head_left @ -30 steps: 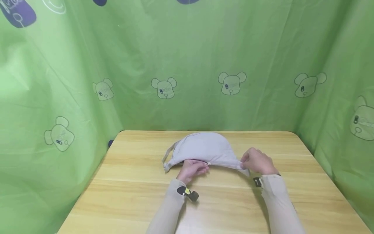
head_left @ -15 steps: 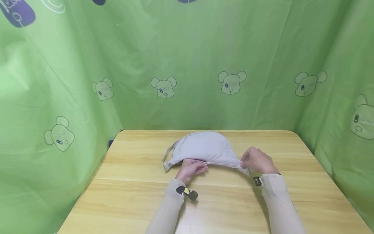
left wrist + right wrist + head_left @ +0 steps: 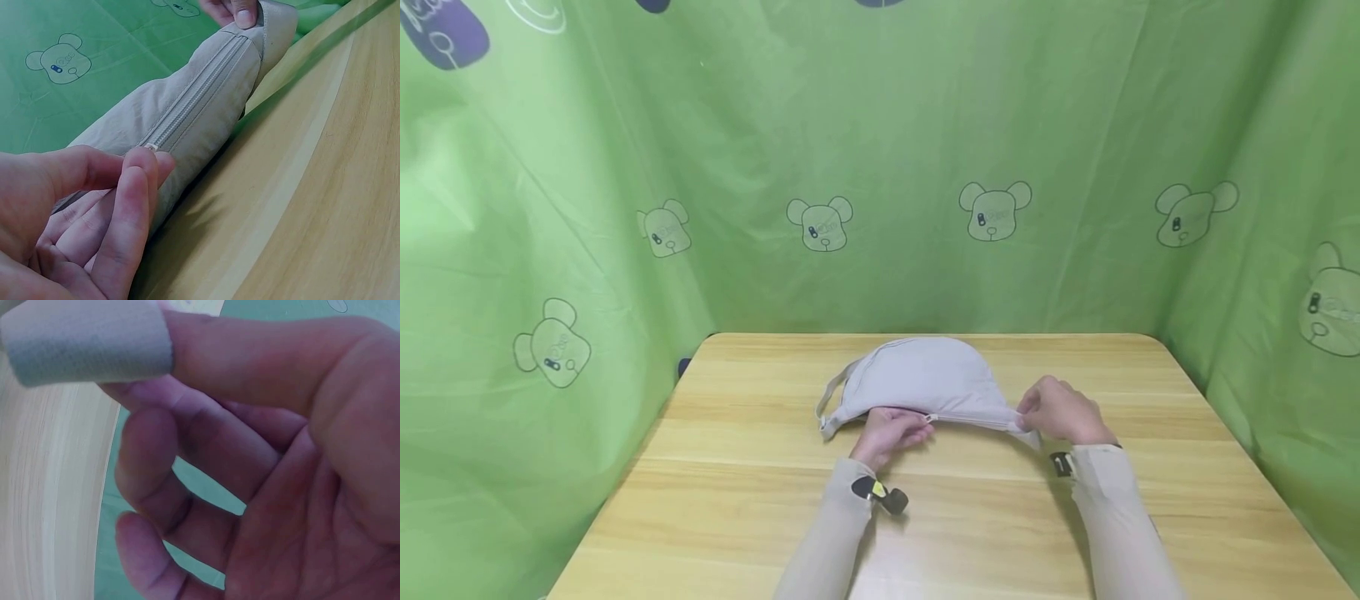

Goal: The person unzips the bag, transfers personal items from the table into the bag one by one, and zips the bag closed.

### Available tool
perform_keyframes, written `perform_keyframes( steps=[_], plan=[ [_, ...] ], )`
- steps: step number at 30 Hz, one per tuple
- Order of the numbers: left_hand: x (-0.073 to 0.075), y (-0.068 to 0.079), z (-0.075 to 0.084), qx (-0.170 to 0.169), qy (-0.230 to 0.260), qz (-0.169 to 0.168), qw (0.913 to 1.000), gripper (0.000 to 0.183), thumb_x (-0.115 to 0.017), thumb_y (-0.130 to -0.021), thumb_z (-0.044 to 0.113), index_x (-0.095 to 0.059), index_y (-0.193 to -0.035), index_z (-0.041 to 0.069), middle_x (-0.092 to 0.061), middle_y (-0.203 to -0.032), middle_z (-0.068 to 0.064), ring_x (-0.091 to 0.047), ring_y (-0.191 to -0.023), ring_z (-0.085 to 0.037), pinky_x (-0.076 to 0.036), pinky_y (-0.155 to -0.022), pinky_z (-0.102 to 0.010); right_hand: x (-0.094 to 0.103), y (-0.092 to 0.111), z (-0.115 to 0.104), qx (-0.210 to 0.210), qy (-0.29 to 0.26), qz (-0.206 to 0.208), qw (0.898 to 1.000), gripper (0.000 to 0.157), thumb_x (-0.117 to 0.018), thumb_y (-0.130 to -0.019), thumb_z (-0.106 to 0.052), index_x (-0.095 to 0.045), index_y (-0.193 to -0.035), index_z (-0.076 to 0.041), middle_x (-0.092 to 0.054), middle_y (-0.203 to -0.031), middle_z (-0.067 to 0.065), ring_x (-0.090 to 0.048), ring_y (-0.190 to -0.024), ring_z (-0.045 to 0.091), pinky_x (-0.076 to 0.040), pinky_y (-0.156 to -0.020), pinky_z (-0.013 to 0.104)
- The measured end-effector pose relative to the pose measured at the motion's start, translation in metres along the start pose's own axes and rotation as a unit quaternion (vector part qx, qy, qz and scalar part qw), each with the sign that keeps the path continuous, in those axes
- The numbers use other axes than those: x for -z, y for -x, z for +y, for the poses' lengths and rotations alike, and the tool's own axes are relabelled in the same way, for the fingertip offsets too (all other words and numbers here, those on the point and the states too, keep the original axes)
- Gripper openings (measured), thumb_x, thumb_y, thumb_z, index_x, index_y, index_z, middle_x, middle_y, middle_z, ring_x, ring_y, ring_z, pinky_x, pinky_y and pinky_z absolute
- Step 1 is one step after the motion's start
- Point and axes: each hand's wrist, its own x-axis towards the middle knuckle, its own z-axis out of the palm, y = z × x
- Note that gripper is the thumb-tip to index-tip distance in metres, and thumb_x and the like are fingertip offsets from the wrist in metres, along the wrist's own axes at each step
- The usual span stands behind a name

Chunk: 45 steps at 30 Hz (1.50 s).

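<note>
A pale grey crescent-shaped bag [image 3: 925,375] lies toward the back of the table, its zipper edge facing me. My left hand [image 3: 891,433] pinches the zipper pull [image 3: 932,417] between thumb and fingers, about midway along that edge. Right of the pull, the zipper teeth [image 3: 197,94] are closed; to its left the edge is mostly hidden by the hand. My right hand [image 3: 1060,412] pinches the bag's right end, where a fabric strap end [image 3: 90,344] hangs beside the thumb. At the bag's left side a strap loop [image 3: 829,400] curves out.
The wooden table [image 3: 737,500] reaches under both forearms. Green curtains [image 3: 895,283] with bear-head prints stand behind it and on both sides. A small black wrist camera [image 3: 891,500] sticks out from the left sleeve.
Between the first frame and the second, the left hand shifts very slightly left with the zipper pull. The right hand and the bag stay in place.
</note>
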Motion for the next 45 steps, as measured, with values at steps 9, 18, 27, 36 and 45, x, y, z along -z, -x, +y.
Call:
perform_keyframes(
  steps=[9,18,27,36,45],
  plan=[
    [0.0,0.0,0.0,0.007,-0.001,0.007,1.0,0.023,-0.071,-0.088,-0.007,-0.071,-0.109,-0.015,-0.08,-0.085,-0.016,-0.076,-0.071,-0.013,-0.064,-0.07,-0.022,-0.001,0.0,0.002,0.0,-0.001,0.001,1.0,0.028,-0.08,-0.082,-0.02,-0.079,-0.106,-0.006,-0.077,-0.115,0.018,-0.07,-0.104,0.037,-0.054,-0.084,0.063],
    [0.003,0.001,0.001,0.004,0.002,0.015,0.9999,0.022,-0.071,-0.088,-0.007,-0.071,-0.108,-0.015,-0.079,-0.083,-0.013,-0.076,-0.074,-0.014,-0.065,-0.073,-0.024,0.001,-0.001,0.004,0.009,-0.001,0.006,1.0,0.027,-0.08,-0.082,-0.02,-0.079,-0.105,-0.006,-0.077,-0.114,0.018,-0.071,-0.101,0.035,-0.056,-0.08,0.059],
    [0.005,0.004,0.004,0.005,-0.001,0.016,0.9999,0.025,-0.071,-0.088,-0.006,-0.07,-0.11,-0.015,-0.08,-0.087,-0.016,-0.076,-0.073,-0.014,-0.064,-0.072,-0.023,0.003,0.001,0.001,0.01,-0.003,0.001,1.0,0.028,-0.08,-0.083,-0.02,-0.078,-0.105,-0.005,-0.077,-0.114,0.019,-0.07,-0.099,0.033,-0.057,-0.079,0.056],
    [0.008,0.004,0.003,-0.002,0.002,0.009,1.0,0.027,-0.07,-0.089,-0.005,-0.068,-0.112,-0.018,-0.08,-0.086,-0.017,-0.076,-0.073,-0.014,-0.064,-0.071,-0.022,0.003,0.0,0.0,0.012,-0.005,-0.002,1.0,0.028,-0.08,-0.083,-0.02,-0.078,-0.106,-0.005,-0.076,-0.115,0.019,-0.07,-0.102,0.036,-0.056,-0.082,0.06],
    [0.011,0.002,0.005,0.002,0.01,0.02,0.9997,0.024,-0.069,-0.09,-0.006,-0.069,-0.111,-0.017,-0.08,-0.082,-0.012,-0.076,-0.072,-0.013,-0.064,-0.07,-0.022,0.001,0.0,0.004,0.007,-0.009,0.002,1.0,0.029,-0.079,-0.084,-0.021,-0.078,-0.108,-0.006,-0.076,-0.117,0.019,-0.07,-0.102,0.036,-0.056,-0.083,0.06]
  ],
)
